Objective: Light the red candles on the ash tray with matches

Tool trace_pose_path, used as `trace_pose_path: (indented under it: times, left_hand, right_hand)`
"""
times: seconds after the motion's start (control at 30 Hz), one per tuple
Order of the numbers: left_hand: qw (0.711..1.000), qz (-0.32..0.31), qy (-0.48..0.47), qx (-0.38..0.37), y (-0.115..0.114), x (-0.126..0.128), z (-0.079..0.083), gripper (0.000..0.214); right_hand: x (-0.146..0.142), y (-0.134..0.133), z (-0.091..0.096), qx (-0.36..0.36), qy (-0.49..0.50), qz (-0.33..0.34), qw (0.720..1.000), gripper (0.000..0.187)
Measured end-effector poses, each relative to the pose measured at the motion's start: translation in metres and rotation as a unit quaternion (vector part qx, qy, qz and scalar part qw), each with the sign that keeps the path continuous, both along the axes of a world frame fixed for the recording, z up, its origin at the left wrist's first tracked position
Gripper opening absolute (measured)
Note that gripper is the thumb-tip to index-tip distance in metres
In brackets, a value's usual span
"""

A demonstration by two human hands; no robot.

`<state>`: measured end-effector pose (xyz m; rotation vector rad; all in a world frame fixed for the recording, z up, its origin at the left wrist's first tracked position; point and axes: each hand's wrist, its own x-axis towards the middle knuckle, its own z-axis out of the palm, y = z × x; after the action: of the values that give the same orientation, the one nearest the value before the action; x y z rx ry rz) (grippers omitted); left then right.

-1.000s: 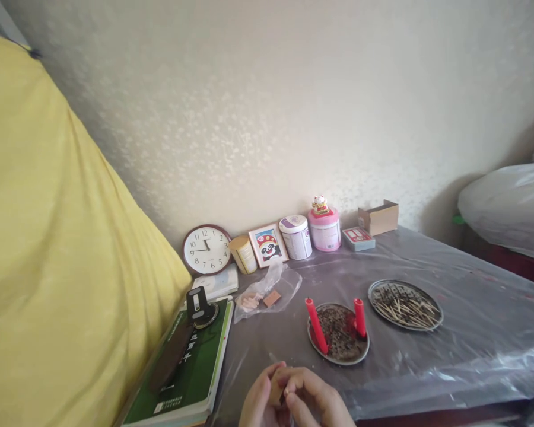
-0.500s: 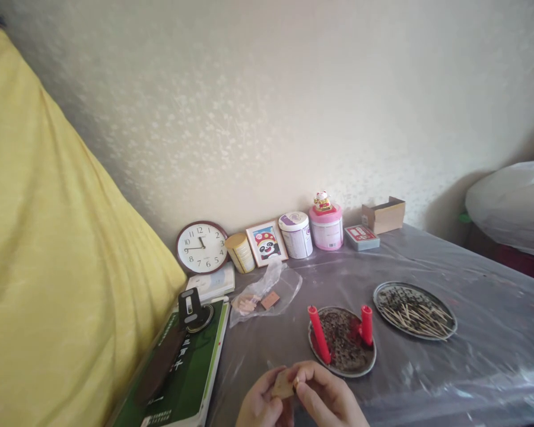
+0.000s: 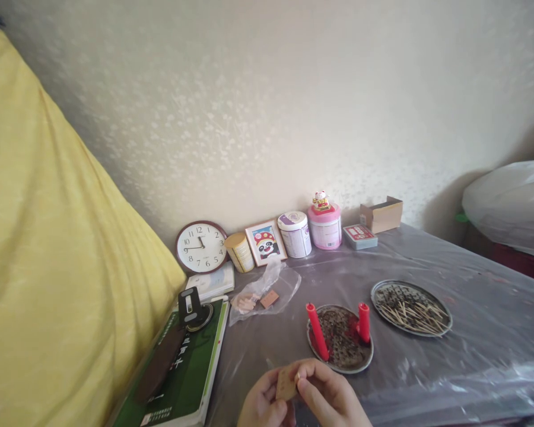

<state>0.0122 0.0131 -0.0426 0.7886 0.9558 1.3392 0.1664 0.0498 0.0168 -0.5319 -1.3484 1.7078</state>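
Observation:
At the bottom centre, my left hand and my right hand meet over the near table edge. Both pinch a small tan flat piece, probably a matchbox or striking strip. My right fingers curl over its right end; whether they also hold a match I cannot tell. Just beyond the hands sits a round metal plate with dark burnt bits and two red candles, one leaning and one upright. A second metal plate to the right holds many matchsticks.
A green book with a black stand lies at left beside a yellow cloth. A clear bag holds small pieces. Along the wall stand a clock, a panda picture, tins, a card deck and a cardboard box.
My hands have shifted slightly and turned the tan piece so more of its flat face shows. The camera view drifted a little; nothing on the table moved.

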Motion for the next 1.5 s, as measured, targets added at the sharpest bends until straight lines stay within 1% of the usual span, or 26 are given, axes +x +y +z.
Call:
trace_pose_path:
  times: [0.13, 0.27, 0.43, 0.57, 0.7, 0.8, 0.9, 1.07, 1.17, 1.3, 1.43, 1.5]
  left_hand:
    - [1.000, 0.002, 0.010, -0.003, 0.001, -0.001, -0.001, 0.059]
    - [0.999, 0.014, 0.037, -0.011, 0.001, 0.000, 0.002, 0.054]
    - [0.998, 0.013, 0.053, 0.002, 0.001, -0.001, 0.005, 0.057]
    - [0.999, 0.011, 0.038, 0.025, 0.000, -0.001, 0.002, 0.058]
    - [0.999, 0.018, 0.013, 0.027, 0.000, -0.001, -0.001, 0.057]
    - [1.000, 0.009, 0.003, 0.021, -0.001, -0.001, 0.001, 0.056]
    - [1.000, -0.004, -0.005, 0.016, -0.003, 0.000, 0.004, 0.054]
    - [1.000, -0.016, 0.006, 0.015, -0.003, 0.001, 0.006, 0.054]
    - [1.000, -0.016, 0.004, 0.011, -0.002, 0.001, 0.004, 0.055]
    - [1.000, -0.011, 0.005, 0.013, -0.003, 0.000, 0.003, 0.055]
    - [1.000, -0.006, 0.009, 0.017, -0.003, 0.000, 0.001, 0.055]
    - [1.000, -0.009, 0.018, 0.021, -0.002, 0.000, 0.000, 0.056]
  right_hand:
    - [0.000, -0.001, -0.001, -0.006, 0.009, 0.003, 1.000, 0.033]
    - [-0.001, -0.002, -0.001, -0.006, 0.021, 0.009, 1.000, 0.028]
    - [-0.002, -0.002, 0.001, 0.000, 0.031, 0.019, 0.999, 0.028]
    - [-0.003, -0.003, 0.004, 0.000, 0.038, 0.032, 0.999, 0.027]
    - [-0.003, -0.004, 0.004, -0.003, 0.028, 0.027, 0.999, 0.030]
    - [-0.001, -0.004, 0.006, -0.006, 0.015, 0.027, 0.999, 0.030]
    - [0.000, -0.005, 0.008, -0.011, 0.023, 0.039, 0.999, 0.029]
    - [-0.001, -0.004, 0.009, -0.012, 0.023, 0.041, 0.999, 0.031]
    - [-0.002, -0.003, 0.008, -0.012, 0.018, 0.034, 0.999, 0.032]
    - [-0.001, -0.003, 0.009, -0.022, 0.023, 0.042, 0.999, 0.033]
    - [-0.001, -0.004, 0.010, -0.014, 0.009, 0.035, 0.999, 0.034]
    - [-0.002, -0.003, 0.008, -0.016, 0.019, 0.041, 0.999, 0.032]
